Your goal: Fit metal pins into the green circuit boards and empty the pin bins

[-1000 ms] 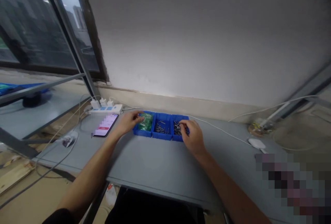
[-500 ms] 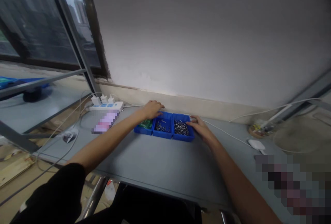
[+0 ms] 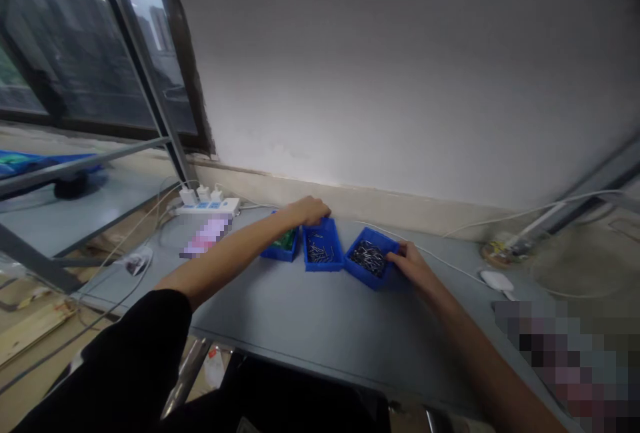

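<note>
Three blue plastic bins stand in a row on the grey table [image 3: 310, 316]. The left bin [image 3: 274, 254] holds green bagged parts [image 3: 285, 241], and the middle bin [image 3: 323, 265] holds thin metal pins [image 3: 319, 251]. Dark metal screws [image 3: 369, 258] fill the right bin [image 3: 361, 274], which sits turned at an angle. My left hand [image 3: 310, 211] curls over the far rim of the middle bin. My right hand [image 3: 409, 266] grips the right bin's right side. Gaps separate the bins.
A white power strip [image 3: 207, 207] with plugged-in chargers lies behind a blurred phone [image 3: 206, 235] left of the bins. A white cable [image 3: 430, 253] runs along the table's far side to the right. A white mouse [image 3: 495, 280] sits further right. The wall rises behind.
The middle and right bins have slid right, away from the left bin, and the right bin has turned. Both my hands have moved right with them.
</note>
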`<state>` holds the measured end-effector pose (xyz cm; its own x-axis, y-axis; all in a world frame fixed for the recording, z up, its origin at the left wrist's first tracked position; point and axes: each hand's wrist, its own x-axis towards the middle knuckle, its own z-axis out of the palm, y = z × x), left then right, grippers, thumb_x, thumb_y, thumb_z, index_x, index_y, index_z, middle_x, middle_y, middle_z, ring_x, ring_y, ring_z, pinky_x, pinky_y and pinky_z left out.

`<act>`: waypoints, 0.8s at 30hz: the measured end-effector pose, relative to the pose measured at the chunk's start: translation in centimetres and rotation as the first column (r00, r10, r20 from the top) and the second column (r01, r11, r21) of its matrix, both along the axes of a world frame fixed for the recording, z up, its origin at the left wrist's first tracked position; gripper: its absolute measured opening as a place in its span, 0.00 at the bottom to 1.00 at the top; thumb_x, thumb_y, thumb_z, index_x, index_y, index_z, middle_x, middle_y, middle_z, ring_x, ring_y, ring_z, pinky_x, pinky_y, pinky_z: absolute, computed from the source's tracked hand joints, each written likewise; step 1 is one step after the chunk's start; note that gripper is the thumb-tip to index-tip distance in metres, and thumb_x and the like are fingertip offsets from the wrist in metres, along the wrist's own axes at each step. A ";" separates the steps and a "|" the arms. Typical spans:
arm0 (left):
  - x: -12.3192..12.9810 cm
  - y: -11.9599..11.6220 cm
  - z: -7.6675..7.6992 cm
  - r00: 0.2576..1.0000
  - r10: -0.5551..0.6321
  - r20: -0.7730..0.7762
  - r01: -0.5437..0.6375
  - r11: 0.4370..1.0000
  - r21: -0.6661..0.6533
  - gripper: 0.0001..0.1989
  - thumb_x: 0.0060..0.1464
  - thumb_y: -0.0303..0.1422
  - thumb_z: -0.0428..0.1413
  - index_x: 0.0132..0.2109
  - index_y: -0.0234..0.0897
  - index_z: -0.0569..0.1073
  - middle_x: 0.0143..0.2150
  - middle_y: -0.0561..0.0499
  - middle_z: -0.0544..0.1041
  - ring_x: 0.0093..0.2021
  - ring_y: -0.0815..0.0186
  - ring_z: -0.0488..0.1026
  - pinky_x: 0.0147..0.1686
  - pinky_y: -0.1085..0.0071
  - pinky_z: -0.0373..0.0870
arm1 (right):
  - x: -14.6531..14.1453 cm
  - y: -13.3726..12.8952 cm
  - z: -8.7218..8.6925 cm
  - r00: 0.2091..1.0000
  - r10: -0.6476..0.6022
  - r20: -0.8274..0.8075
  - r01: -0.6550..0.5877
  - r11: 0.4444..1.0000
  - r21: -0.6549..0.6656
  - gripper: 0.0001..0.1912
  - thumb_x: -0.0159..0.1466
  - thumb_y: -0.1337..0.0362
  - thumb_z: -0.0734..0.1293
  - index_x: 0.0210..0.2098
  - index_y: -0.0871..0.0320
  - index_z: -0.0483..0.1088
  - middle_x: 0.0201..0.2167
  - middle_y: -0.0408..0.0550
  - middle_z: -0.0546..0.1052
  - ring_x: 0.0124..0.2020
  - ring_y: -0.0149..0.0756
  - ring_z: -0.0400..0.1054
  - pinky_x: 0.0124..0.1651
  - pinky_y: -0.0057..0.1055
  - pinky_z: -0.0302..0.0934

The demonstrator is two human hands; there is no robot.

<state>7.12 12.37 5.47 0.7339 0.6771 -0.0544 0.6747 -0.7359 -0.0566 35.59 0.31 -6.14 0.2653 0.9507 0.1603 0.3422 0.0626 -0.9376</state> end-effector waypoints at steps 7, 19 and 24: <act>-0.3 -5.5 0.3 0.997 -0.005 -0.071 0.008 0.999 0.036 0.23 0.57 0.23 0.53 0.59 0.38 0.71 0.52 0.39 0.77 0.51 0.53 0.75 0.51 0.60 0.70 | 4.2 -6.7 -2.0 0.975 -0.187 0.117 0.198 0.976 -0.090 0.35 0.53 0.43 0.70 0.53 0.53 0.59 0.41 0.48 0.75 0.44 0.48 0.73 0.49 0.46 0.71; -3.3 -15.2 -0.9 0.981 0.194 -0.009 -0.193 0.981 0.028 0.25 0.54 0.20 0.55 0.60 0.35 0.67 0.52 0.35 0.72 0.45 0.49 0.78 0.42 0.58 0.75 | 5.9 -12.7 -0.1 0.934 0.217 0.285 -0.180 0.972 -0.152 0.44 0.53 0.46 0.74 0.64 0.50 0.59 0.61 0.54 0.71 0.61 0.57 0.65 0.66 0.55 0.57; -6.1 -16.6 -2.2 0.943 0.246 0.222 -0.194 0.953 -0.233 0.39 0.59 0.49 0.58 0.70 0.37 0.56 0.67 0.31 0.61 0.62 0.41 0.68 0.57 0.50 0.68 | 6.2 -11.1 0.0 0.881 0.311 0.355 -0.284 0.950 -0.127 0.56 0.47 0.49 0.78 0.69 0.48 0.52 0.68 0.53 0.62 0.66 0.58 0.59 0.69 0.56 0.51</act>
<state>1.04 -4.28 3.23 0.5757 0.8163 -0.0466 0.7945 -0.5450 0.2679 41.76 -10.78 -6.09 -0.0968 0.9878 0.1220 0.6374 0.1557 -0.7546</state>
